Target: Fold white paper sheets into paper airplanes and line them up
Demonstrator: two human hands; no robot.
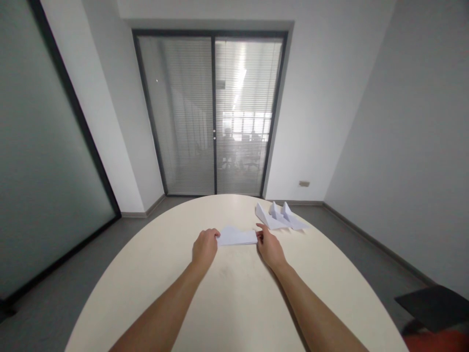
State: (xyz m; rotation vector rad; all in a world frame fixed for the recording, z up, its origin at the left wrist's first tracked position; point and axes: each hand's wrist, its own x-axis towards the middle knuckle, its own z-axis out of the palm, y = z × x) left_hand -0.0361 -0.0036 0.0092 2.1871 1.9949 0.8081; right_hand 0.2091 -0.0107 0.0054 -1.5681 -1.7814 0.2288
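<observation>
Bare forearms, both mine, extend forward from the lower edge of view, converging over the work surface. White walls enclose the space on the far side and to the right. Glazed doors with horizontal blinds and a dark frame stand beyond; through the right pane, a bright area shows. At left, a frosted panel, black-edged. Before me, a round, cream-coloured table. Off its right side, low down, a black flat object, cut off by the frame; identity uncertain.

On the table, far right: a cluster of folded white paper shapes, three peaks visible, set close together just beyond my right hand. Nearer the middle: one folded paper, long side across my view, a low rounded bulge along its far edge, lying between my two hands. Hands are apart, one at each end. Left hand pinches the left end, thumb uppermost. Right hand meets the right end with its fingertips, forefinger raised; whether it grips, I cannot tell.
</observation>
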